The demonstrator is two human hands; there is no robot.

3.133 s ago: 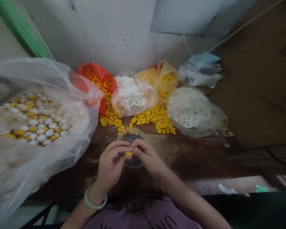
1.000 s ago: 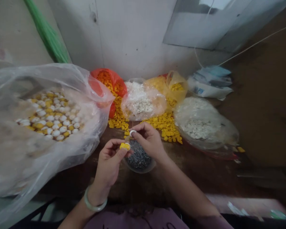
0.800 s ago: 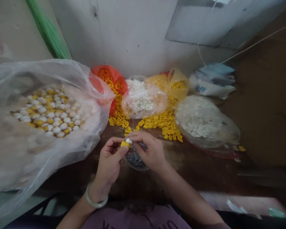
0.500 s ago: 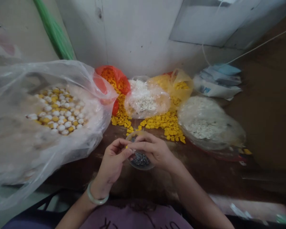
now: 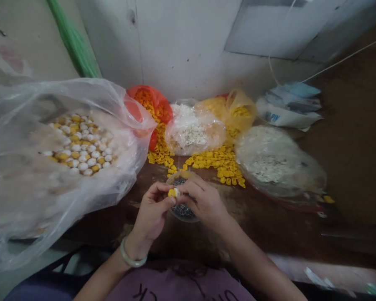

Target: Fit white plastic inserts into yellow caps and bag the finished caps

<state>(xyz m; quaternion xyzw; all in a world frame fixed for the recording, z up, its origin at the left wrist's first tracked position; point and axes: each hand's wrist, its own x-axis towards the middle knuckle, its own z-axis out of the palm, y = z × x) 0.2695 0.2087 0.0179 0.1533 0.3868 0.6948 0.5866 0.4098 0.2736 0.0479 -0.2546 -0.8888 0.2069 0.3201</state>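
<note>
Between my two hands is a small yellow-and-white plastic piece (image 5: 172, 192). My left hand (image 5: 155, 209), with a pale bangle on its wrist, pinches the yellow side between thumb and forefinger. From the other side, the fingers of my right hand (image 5: 205, 200) close on the white part, and its fingertips partly cover it. Just below and behind the hands stands a round clear tub (image 5: 184, 218) of small dark metallic bits, partly hidden by my right hand. Loose yellow plastic pieces (image 5: 207, 159) lie on the dark tabletop (image 5: 253, 225) beyond the tub.
A large clear bag (image 5: 119, 184) holding yellow-and-white balls fills the left. At the back are a red bag (image 5: 163, 106), a clear bag of white pieces (image 5: 191, 136) and a yellowish bag (image 5: 246, 119). Another clear bag (image 5: 288, 167) with white pieces lies right, below folded packaging (image 5: 288, 104).
My right fingers have drawn back slightly and curled, so the yellow-and-white piece now shows between my hands. Both hands stay above the tub, and the view has shifted a little.
</note>
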